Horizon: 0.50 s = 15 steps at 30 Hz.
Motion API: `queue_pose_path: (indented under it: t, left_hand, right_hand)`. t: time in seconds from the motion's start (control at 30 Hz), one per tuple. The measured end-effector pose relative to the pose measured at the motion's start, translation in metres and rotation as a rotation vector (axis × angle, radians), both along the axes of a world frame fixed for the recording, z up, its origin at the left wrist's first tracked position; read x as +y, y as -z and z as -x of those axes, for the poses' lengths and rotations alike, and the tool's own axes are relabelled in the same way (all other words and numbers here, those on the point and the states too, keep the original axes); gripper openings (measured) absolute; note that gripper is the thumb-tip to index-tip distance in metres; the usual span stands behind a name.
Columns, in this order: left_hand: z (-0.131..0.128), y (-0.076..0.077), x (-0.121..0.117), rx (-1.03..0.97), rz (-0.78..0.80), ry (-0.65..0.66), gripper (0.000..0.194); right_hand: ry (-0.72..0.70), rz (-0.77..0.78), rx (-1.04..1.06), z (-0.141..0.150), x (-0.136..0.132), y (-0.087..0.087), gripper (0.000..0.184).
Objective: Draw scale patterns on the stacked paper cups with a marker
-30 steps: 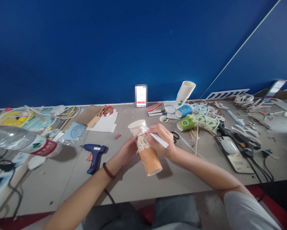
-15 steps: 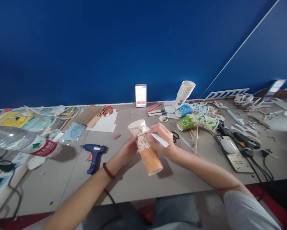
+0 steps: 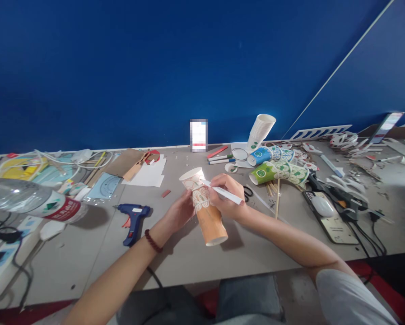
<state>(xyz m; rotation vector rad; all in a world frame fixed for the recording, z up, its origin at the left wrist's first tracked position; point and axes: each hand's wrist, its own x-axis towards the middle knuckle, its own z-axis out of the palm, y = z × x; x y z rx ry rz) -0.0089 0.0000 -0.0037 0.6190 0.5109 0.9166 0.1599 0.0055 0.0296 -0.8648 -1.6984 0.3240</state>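
Here's the left hand (image 3: 179, 211), fingers closed around the side of an orange-and-white paper piece of joined cups (image 3: 213, 225), its white upper part lined with orange scale-like curves, tilted over the middle of the grey tabletop (image 3: 121, 271) with the open rim leaning away to the left. In from the other side comes the right hand (image 3: 228, 195), its fingers pinched together on a slim white pen-like tool (image 3: 230, 196), the tip right at the cups' white upper part; whether it touches, I cannot tell. Just left of the left wrist lies a dark blue glue gun (image 3: 134, 220) with an orange trigger, and a small reddish-brown block (image 3: 166, 193) sits near the cups. Over to the right, beyond the right hand, a green-and-white paper cup piece (image 3: 278, 172) lies on its side, a blue-and-white paper cup piece (image 3: 270, 155) right behind it, and behind those leans a tall stack of white paper cups (image 3: 262, 130).
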Motion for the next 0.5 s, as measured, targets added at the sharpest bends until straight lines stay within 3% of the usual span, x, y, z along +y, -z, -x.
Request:
queue_pose_path:
  t: [0.5]
  left_hand:
    - [-0.0012, -0.0014, 0.0003, 0.073, 0.012, -0.052, 0.033]
  right_hand:
    - [-0.025, -0.022, -0.005, 0.0034, -0.0043, -0.0096, 0.011]
